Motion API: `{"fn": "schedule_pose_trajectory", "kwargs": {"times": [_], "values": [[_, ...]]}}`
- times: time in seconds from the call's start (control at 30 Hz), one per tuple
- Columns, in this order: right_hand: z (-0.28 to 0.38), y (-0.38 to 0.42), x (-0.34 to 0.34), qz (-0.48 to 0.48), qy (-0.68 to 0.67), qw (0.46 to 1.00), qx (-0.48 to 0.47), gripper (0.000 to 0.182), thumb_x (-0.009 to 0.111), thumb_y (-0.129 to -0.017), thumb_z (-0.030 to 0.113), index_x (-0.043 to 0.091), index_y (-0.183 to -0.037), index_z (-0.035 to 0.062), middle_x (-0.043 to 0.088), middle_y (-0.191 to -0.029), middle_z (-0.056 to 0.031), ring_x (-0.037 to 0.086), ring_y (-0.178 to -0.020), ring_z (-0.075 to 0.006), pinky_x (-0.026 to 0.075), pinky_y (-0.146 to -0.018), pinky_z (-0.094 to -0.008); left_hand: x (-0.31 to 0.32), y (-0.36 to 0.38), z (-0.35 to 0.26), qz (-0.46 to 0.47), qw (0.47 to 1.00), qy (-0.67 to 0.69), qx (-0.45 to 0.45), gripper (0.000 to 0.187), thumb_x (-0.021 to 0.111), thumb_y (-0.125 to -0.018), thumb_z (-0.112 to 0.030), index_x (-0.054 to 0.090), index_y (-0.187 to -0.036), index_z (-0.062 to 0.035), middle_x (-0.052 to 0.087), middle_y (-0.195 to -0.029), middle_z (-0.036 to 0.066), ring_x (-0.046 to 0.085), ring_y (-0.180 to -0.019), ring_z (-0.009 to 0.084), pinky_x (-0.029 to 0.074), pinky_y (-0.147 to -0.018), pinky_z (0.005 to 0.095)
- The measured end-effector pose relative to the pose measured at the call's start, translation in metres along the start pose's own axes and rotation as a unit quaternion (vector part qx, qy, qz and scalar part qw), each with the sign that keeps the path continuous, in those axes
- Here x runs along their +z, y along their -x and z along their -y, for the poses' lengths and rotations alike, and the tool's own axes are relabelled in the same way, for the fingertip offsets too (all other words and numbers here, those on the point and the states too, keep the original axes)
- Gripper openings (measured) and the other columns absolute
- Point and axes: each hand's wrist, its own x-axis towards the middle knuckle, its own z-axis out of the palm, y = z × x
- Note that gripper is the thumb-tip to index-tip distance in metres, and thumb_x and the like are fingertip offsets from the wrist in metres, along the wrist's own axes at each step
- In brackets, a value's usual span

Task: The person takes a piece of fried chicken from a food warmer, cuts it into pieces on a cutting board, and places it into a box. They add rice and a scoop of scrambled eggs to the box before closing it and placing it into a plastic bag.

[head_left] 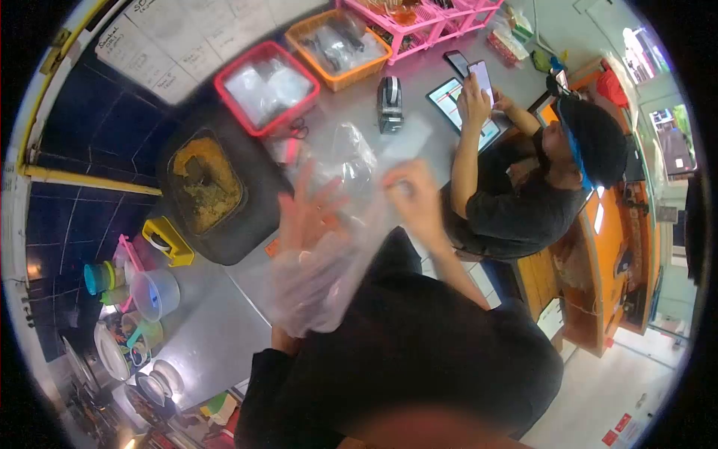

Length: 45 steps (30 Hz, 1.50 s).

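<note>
A clear plastic bag (318,280) hangs in front of my body over the steel counter. Behind or inside its film is my left hand (310,206), fingers spread and blurred by motion. To the right, my right hand (415,194) is curled at the bag's upper right side, fingertips pressed together, apparently pinching its edge. The upper part of the bag, puffed and shiny, reaches toward the red basket (262,129). A small orange item shows through the film near my left hand; what it is, I cannot make out.
A dark tub (262,224) with yellow-brown crumbs stands left, beside a yellow holder (178,251). An orange basket (340,81), a black device (390,105) and a tablet (449,112) are further back. A co-worker (516,217) holding a phone sits at right.
</note>
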Motion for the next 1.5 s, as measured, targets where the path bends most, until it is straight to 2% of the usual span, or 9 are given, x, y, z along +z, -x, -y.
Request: {"fn": "schedule_pose_trajectory", "kwargs": {"times": [0.23,0.33,0.5,0.57,0.77,0.93,1.17,1.33,1.5], "values": [[-0.034,-0.004,0.043,0.235,-0.119,0.963,-0.051,0.043,0.081,-0.075,0.02,0.068,-0.114,0.009,0.062,-0.121,-0.0162,0.056,-0.119,-0.0342,0.042,-0.105,-0.0434,-0.027,0.062,0.028,-0.128,0.992,0.013,0.003,0.061,0.059,-0.1,-0.043,0.042,-0.151,-0.0133,0.06,-0.131,0.012,0.063,-0.107,0.022,0.055,-0.085,0.0382],[-0.066,-0.025,0.058,0.044,0.052,0.995,0.072,0.065,0.084,-0.076,0.033,0.059,-0.134,0.0149,0.052,-0.14,-0.0201,0.047,-0.132,-0.0403,0.039,-0.108,-0.0564,-0.06,0.086,0.02,-0.206,0.978,-0.003,0.037,0.061,0.06,-0.1,-0.042,0.042,-0.151,-0.0129,0.059,-0.132,0.013,0.063,-0.108,0.0226,0.055,-0.085,0.0378],[-0.112,0.015,0.125,0.271,0.349,0.875,0.199,0.079,0.081,-0.078,0.039,0.047,-0.148,0.0253,0.027,-0.159,-0.0258,0.028,-0.141,-0.0574,0.036,-0.101,-0.0762,-0.097,0.095,0.011,-0.289,0.953,-0.034,0.081,0.062,0.061,-0.099,-0.039,0.042,-0.151,-0.0122,0.059,-0.133,0.014,0.063,-0.109,0.0236,0.054,-0.086,0.0372],[-0.174,0.035,0.15,0.188,0.22,0.944,0.155,0.049,0.068,-0.086,0.014,0.057,-0.134,0.0119,0.056,-0.128,-0.0238,0.057,-0.114,-0.0425,0.05,-0.095,-0.0538,-0.106,0.096,0.01,-0.313,0.944,-0.045,0.096,0.062,0.062,-0.098,-0.038,0.042,-0.151,-0.0119,0.058,-0.133,0.014,0.063,-0.109,0.024,0.054,-0.086,0.0369],[-0.15,-0.086,0.078,-0.077,0.137,0.987,0.029,0.047,0.065,-0.084,0.01,0.055,-0.13,0.0005,0.056,-0.123,-0.0264,0.056,-0.115,-0.0433,0.047,-0.1,-0.051,-0.119,0.103,0.01,-0.396,0.907,-0.083,0.115,0.063,0.064,-0.097,-0.036,0.042,-0.151,-0.011,0.058,-0.135,0.015,0.063,-0.111,0.0252,0.054,-0.087,0.0362],[-0.188,-0.321,-0.09,-0.431,0.128,0.893,-0.015,0.046,0.071,-0.075,0.015,0.057,-0.115,-0.0033,0.058,-0.112,-0.0276,0.055,-0.11,-0.0452,0.044,-0.096,-0.053,-0.118,0.091,-0.002,-0.437,0.882,-0.126,0.121,0.063,0.066,-0.097,-0.034,0.042,-0.151,-0.0103,0.057,-0.136,0.016,0.062,-0.112,0.0262,0.054,-0.088,0.0355],[-0.242,-0.409,-0.191,-0.565,-0.043,0.788,0.242,0.104,0.081,-0.078,0.052,0.032,-0.151,-0.004,0.04,-0.147,-0.038,0.041,-0.138,-0.0482,0.037,-0.114,-0.0463,-0.111,0.074,-0.02,-0.45,0.866,-0.167,0.139,0.065,0.068,-0.095,-0.031,0.042,-0.151,-0.0093,0.056,-0.138,0.017,0.062,-0.113,0.0276,0.054,-0.089,0.0347],[-0.112,-0.237,-0.022,-0.274,-0.157,0.948,0.038,0.04,0.07,-0.094,0.018,0.06,-0.126,-0.0044,0.067,-0.12,-0.0111,0.062,-0.11,-0.0174,0.049,-0.096,-0.0329,-0.048,0.039,-0.046,-0.467,0.713,-0.488,0.188,0.067,0.076,-0.089,-0.018,0.047,-0.147,-0.0057,0.057,-0.138,0.019,0.062,-0.114,0.0286,0.052,-0.09,0.0337],[0.004,-0.114,0.09,0.215,-0.217,0.95,0.064,0.059,0.074,-0.092,0.02,0.052,-0.143,0.003,0.069,-0.118,-0.0093,0.064,-0.112,-0.0186,0.049,-0.1,-0.0344,-0.036,0.023,-0.054,-0.356,0.688,-0.601,0.196,0.063,0.076,-0.089,-0.017,0.051,-0.145,-0.007,0.063,-0.136,0.016,0.068,-0.104,0.0286,0.053,-0.09,0.037]]}}
